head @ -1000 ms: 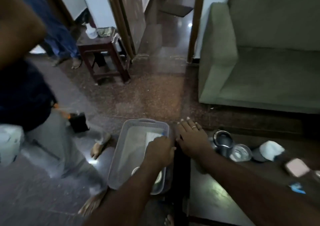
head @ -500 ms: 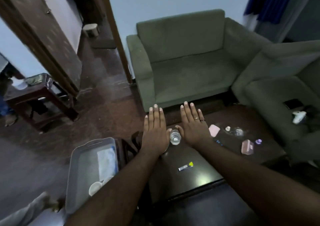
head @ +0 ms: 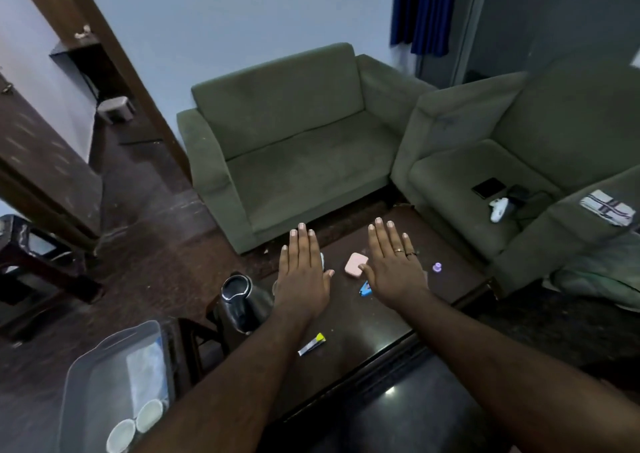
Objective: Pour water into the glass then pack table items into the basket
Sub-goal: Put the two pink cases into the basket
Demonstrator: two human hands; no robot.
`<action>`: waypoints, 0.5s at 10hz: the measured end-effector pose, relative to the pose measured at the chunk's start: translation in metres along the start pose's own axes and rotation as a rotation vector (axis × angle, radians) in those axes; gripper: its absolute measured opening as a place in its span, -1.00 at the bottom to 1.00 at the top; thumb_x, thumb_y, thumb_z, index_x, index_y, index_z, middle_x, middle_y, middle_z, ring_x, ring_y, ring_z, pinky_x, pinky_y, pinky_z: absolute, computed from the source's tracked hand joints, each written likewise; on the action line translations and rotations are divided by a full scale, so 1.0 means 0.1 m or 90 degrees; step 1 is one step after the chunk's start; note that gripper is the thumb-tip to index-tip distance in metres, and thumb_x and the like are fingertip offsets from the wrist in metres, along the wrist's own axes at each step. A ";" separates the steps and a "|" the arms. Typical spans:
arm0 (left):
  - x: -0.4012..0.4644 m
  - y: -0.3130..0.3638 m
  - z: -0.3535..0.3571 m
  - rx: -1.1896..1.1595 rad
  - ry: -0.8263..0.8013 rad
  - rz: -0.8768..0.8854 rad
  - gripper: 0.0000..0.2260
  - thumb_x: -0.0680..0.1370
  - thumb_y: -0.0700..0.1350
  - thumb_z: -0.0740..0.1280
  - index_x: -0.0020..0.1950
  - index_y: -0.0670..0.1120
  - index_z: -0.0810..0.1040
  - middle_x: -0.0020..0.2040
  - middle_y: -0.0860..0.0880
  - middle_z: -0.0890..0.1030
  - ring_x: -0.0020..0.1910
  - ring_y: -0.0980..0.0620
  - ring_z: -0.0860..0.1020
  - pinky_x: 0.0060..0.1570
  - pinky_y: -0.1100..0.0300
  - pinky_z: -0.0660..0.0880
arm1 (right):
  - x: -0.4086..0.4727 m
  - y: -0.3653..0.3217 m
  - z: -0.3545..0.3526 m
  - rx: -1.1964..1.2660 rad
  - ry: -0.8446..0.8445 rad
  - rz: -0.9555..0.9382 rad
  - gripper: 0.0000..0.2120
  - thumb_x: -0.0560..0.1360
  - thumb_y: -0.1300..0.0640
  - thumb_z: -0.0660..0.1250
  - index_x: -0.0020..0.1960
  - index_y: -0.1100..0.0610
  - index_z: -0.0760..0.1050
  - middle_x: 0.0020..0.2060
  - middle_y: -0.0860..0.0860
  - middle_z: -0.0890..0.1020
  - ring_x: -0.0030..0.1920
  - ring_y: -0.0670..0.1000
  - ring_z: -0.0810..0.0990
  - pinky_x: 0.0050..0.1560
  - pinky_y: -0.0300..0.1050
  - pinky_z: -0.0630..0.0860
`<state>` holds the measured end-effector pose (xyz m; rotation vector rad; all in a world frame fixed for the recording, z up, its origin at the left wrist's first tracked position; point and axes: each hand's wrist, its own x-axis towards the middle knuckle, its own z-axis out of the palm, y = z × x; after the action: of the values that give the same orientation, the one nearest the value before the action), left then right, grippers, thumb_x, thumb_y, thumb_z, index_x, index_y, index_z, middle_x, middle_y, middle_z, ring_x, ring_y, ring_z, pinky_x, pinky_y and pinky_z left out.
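Note:
My left hand (head: 304, 272) and my right hand (head: 394, 265) are stretched out flat, palms down, over the dark wooden table (head: 363, 321), both holding nothing. Between them lie a pink square case (head: 356, 263) and a small blue item (head: 365, 288). A dark steel jug (head: 242, 296) stands at the table's left edge, just left of my left hand. The glass is mostly hidden behind my left hand. A small tube with a yellow cap (head: 311, 344) lies under my left forearm. The grey plastic basket (head: 104, 359) sits at lower left with two white cups (head: 136, 423) and a cloth inside.
A purple little object (head: 437, 267) lies at the table's right side. A green sofa (head: 294, 147) stands beyond the table and a green armchair (head: 519, 161) to the right holds a phone and a white controller. A doorway opens at left.
The view swung from the basket and floor up to the table and sofas. My hands left the basket and now lie spread flat over the table, slightly further apart than half a second ago.

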<state>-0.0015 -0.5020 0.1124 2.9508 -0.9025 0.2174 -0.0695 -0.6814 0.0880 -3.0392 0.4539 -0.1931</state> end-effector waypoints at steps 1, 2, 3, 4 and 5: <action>0.06 0.20 0.05 0.006 -0.007 0.011 -0.25 0.59 0.13 0.16 0.59 -0.25 -0.09 0.62 -0.24 -0.10 0.61 -0.18 -0.07 0.56 -0.10 0.03 | -0.06 0.25 -0.01 -0.001 -0.006 0.025 -0.26 0.60 -0.13 0.13 0.60 0.20 -0.09 0.61 0.12 -0.08 0.60 0.13 -0.10 0.56 0.14 -0.05; 0.13 0.34 0.09 0.005 -0.009 0.020 -0.25 0.59 0.12 0.17 0.59 -0.25 -0.07 0.62 -0.25 -0.08 0.61 -0.19 -0.06 0.55 -0.10 0.03 | -0.09 0.39 0.00 0.000 -0.004 0.041 -0.26 0.61 -0.14 0.11 0.60 0.19 -0.12 0.61 0.10 -0.10 0.61 0.12 -0.13 0.56 0.12 -0.09; 0.21 0.40 0.12 -0.004 -0.022 0.034 -0.26 0.59 0.11 0.16 0.59 -0.25 -0.09 0.62 -0.24 -0.12 0.61 -0.18 -0.10 0.55 -0.09 -0.01 | -0.07 0.46 0.03 -0.006 -0.016 0.047 -0.26 0.62 -0.15 0.06 0.60 0.18 -0.16 0.61 0.10 -0.14 0.60 0.11 -0.16 0.56 0.12 -0.11; 0.28 0.41 0.19 -0.005 -0.038 0.049 -0.27 0.60 0.10 0.14 0.59 -0.24 -0.11 0.62 -0.24 -0.14 0.61 -0.18 -0.12 0.56 -0.09 -0.02 | -0.04 0.48 0.08 -0.010 -0.024 0.060 -0.27 0.62 -0.16 0.03 0.60 0.18 -0.17 0.61 0.10 -0.16 0.60 0.11 -0.17 0.57 0.11 -0.10; 0.36 0.38 0.30 -0.003 -0.049 0.063 -0.27 0.60 0.10 0.14 0.59 -0.24 -0.12 0.62 -0.24 -0.14 0.61 -0.18 -0.13 0.56 -0.09 -0.03 | -0.02 0.50 0.14 -0.015 -0.029 0.060 -0.27 0.62 -0.16 0.02 0.60 0.18 -0.18 0.61 0.10 -0.16 0.60 0.11 -0.16 0.57 0.12 -0.08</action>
<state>0.0105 -0.5559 0.0886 2.9317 -1.0582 0.1057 -0.0838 -0.7285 0.0701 -3.0293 0.5982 -0.1152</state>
